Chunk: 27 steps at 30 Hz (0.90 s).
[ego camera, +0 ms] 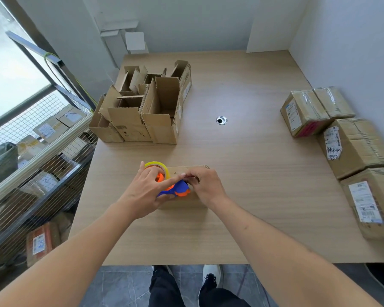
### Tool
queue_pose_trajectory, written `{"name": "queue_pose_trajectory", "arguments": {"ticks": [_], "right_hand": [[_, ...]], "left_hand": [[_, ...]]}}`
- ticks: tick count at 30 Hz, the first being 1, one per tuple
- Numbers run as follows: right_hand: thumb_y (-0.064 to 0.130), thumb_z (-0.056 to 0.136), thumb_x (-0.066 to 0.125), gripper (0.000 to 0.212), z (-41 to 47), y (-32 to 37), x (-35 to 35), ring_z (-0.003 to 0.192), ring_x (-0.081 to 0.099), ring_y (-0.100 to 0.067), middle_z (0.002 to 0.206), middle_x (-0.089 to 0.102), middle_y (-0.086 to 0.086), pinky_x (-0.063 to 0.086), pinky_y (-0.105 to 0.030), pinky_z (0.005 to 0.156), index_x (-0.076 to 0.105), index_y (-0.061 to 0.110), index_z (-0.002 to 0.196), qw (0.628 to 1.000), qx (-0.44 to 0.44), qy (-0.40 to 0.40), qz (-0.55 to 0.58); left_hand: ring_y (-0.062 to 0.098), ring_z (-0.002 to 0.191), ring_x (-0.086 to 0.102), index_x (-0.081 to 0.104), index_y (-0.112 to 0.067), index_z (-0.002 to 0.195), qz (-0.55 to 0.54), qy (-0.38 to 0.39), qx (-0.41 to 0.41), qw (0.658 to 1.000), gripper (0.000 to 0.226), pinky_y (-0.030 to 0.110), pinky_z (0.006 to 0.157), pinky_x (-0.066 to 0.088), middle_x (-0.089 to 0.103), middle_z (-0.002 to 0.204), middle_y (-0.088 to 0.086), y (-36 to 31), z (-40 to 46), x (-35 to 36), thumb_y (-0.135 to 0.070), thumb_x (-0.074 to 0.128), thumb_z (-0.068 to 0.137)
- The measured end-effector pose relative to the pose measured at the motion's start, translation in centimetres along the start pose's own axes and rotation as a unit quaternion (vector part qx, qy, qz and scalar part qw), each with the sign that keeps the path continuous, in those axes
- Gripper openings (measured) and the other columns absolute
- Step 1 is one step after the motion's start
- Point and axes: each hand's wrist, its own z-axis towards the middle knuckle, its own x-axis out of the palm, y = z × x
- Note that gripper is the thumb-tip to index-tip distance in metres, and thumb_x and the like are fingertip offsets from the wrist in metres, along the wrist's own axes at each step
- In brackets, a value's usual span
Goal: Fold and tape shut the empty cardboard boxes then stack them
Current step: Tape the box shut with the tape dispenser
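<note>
A small closed cardboard box lies on the table in front of me, mostly covered by my hands. My left hand grips a blue and orange tape dispenser with a yellow tape roll, its index finger stretched out over the top. My right hand has its fingers curled at the dispenser's front end on the box top; whether they pinch the tape end I cannot tell. Several open empty boxes stand bunched at the back left. Several taped boxes with labels sit along the right edge.
The wooden table has a round cable hole in its middle. A wire-mesh rack with parcels stands to the left. A wall borders the right side. My feet show below the table's near edge.
</note>
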Motion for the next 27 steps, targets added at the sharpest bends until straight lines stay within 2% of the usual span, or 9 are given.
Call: {"name": "queue_pose_trajectory", "arguments": {"ticks": [2,6,8,12,16,27], "right_hand": [[0.021,0.087,0.066,0.022,-0.2,-0.2,-0.3,0.093,0.068,-0.008,0.097,0.076,0.015,0.056,-0.038,0.079,0.077,0.034,0.1,1.0,0.014,0.002,0.0],[0.024,0.087,0.062,0.022,-0.4,0.5,-0.9,0.092,0.068,-0.009,0.098,0.075,0.016,0.056,-0.035,0.075,0.077,0.037,0.098,0.998,0.038,0.012,-0.039],[0.022,0.09,0.065,0.02,-0.5,1.0,-1.3,0.095,0.068,-0.012,0.099,0.076,0.014,0.054,-0.033,0.076,0.077,0.035,0.096,0.996,0.054,0.004,-0.066],[0.023,0.091,0.066,0.012,-0.6,-0.5,-4.6,0.089,0.067,-0.014,0.087,0.075,0.01,0.052,-0.032,0.077,0.074,0.032,0.087,0.986,0.14,-0.01,-0.088],[0.021,0.092,0.065,0.017,-0.9,-2.0,-8.0,0.075,0.063,-0.007,0.073,0.072,0.015,0.051,-0.029,0.072,0.069,0.031,0.078,0.981,0.181,0.017,-0.069],[0.027,0.09,0.061,0.009,1.0,-3.5,-8.2,0.089,0.067,-0.018,0.09,0.073,0.007,0.055,-0.032,0.081,0.068,0.029,0.085,0.966,0.237,0.067,-0.084]], "left_hand": [[0.026,0.111,0.049,0.015,-0.056,0.157,-0.005,-0.008,-0.006,1.0,0.06,0.066,0.12,0.02,0.043,0.113,0.002,0.1,0.0,0.3,-0.06,0.037,0.101],[0.027,0.112,0.049,0.014,-0.054,0.158,-0.011,-0.011,-0.02,1.0,0.076,0.063,0.123,0.018,0.043,0.114,0.001,0.7,-0.3,0.8,-0.036,0.06,0.1],[0.027,0.111,0.049,0.013,-0.054,0.158,-0.027,-0.014,-0.035,0.999,0.08,0.06,0.124,0.014,0.043,0.111,0.001,0.6,-0.2,0.7,-0.03,0.062,0.099],[0.027,0.11,0.047,0.013,-0.055,0.158,-0.047,-0.018,-0.062,0.997,0.075,0.056,0.126,0.007,0.04,0.108,0.0,1.3,-0.5,0.7,-0.03,0.057,0.102],[0.027,0.111,0.047,0.015,-0.055,0.157,-0.044,-0.007,-0.061,0.997,0.073,0.055,0.126,0.008,0.039,0.106,-0.001,0.4,0.4,1.0,-0.032,0.057,0.102],[0.027,0.11,0.046,0.022,-0.054,0.156,-0.033,0.01,-0.074,0.997,0.071,0.044,0.126,-0.002,0.038,0.103,-0.002,-0.3,2.0,0.9,-0.032,0.059,0.1]]}}
